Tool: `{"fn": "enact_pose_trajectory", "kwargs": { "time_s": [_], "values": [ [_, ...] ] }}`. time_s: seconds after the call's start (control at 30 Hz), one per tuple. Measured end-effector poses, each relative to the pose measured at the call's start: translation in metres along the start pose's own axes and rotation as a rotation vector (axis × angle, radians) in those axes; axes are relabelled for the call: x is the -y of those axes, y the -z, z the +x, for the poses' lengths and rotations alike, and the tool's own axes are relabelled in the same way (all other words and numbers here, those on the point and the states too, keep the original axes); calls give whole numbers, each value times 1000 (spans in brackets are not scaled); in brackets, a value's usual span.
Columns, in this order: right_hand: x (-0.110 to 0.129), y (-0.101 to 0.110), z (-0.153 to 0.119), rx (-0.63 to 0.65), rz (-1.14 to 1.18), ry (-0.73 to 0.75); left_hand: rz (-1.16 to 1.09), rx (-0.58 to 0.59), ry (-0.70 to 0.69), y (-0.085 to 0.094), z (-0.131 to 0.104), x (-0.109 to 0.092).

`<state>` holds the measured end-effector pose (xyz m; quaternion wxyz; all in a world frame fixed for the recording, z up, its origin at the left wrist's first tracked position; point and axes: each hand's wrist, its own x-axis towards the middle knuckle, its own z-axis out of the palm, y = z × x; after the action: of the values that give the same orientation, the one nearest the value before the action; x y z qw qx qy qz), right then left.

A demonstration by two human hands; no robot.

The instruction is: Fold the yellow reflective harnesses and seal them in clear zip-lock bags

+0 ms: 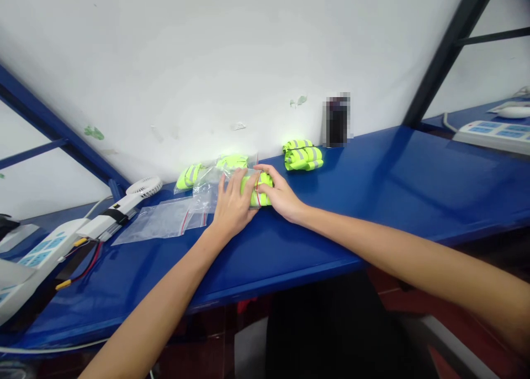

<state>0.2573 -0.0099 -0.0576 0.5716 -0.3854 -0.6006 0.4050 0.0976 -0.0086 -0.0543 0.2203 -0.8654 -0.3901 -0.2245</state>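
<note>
A rolled neon-yellow reflective vest (pixel 265 198) with grey bands lies partly inside a clear zip bag (pixel 206 194), its red-edged mouth around the roll. My left hand (pixel 233 205) grips the bag and the roll from the left, thumb near the mouth. On the other side, my right hand (pixel 284 197) is closed around the roll's outer end, fingers over the top and thumb in front. Behind my left hand sits another yellow roll (pixel 232 161), and a bagged yellow roll (pixel 189 176) rests farther left. Two or so unbagged rolled vests (pixel 302 157) stand by the wall to the right.
Flat clear zip bags (pixel 159 219) lie left of my hands. Beyond them are a white handheld fan (pixel 144 187), a white device with a black strap (pixel 118 216), yellow-tipped wires and a power strip (pixel 45 252). A blurred dark object (pixel 337 121) leans on the wall.
</note>
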Motion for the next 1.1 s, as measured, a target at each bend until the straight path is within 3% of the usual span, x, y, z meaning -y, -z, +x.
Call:
{"fn": "enact_pose_trajectory", "kwargs": {
  "time_s": [0.23,0.53,0.83,1.1],
  "values": [
    [9,12,-3,208,-201,98,-78,-27,-42,-2,-5,8],
    [27,44,-3,473,-516,450,-170,-24,-1,3,-11,26],
    [18,39,-5,452,-584,597,-468,64,-12,6,-15,28],
    [12,34,-5,374,-652,554,-534,88,-33,7,-12,23]
  ]
}}
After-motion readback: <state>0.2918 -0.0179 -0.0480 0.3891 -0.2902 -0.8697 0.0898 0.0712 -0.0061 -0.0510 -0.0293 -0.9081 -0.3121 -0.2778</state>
